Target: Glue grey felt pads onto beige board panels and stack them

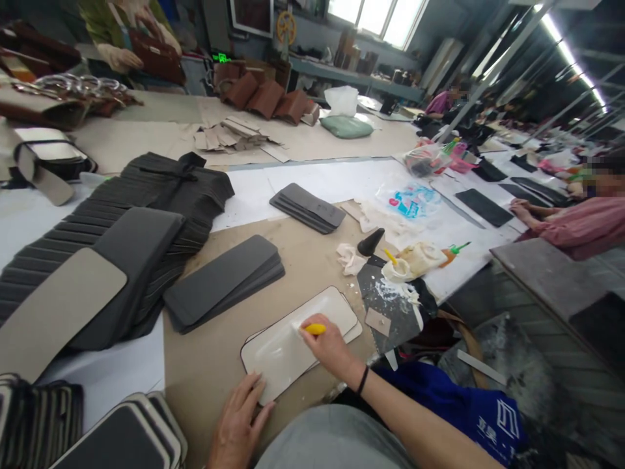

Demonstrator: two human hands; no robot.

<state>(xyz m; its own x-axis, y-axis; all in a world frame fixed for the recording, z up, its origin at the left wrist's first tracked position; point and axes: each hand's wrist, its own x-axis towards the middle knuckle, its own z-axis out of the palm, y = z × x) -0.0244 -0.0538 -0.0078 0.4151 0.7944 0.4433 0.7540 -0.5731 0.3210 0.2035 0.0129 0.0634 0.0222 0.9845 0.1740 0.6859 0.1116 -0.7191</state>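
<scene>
A pale panel with rounded corners (pixel 280 361) lies on the brown board in front of me, with a similar piece partly under it. Its surface has a wet, whitish shine. My right hand (pixel 329 345) is closed around a yellow-handled brush (pixel 316 329), whose whitish tip meets the panel near its middle. At the panel's near left corner, my left hand (pixel 239 417) has its fingers apart, fingertips touching the edge. To the right, white paste smears a dark board (pixel 390 309) beside a paste-covered pot (pixel 396 270).
Dark grey panels (pixel 224 280) lie left of the work, beside a long dark stack (pixel 112 241). Edged panels (pixel 127 430) fill the near left corner. A black cone-shaped piece (pixel 371 241) and a green-tipped bottle (pixel 452 253) are on the right. A co-worker's pink sleeve (pixel 581 225) shows beyond.
</scene>
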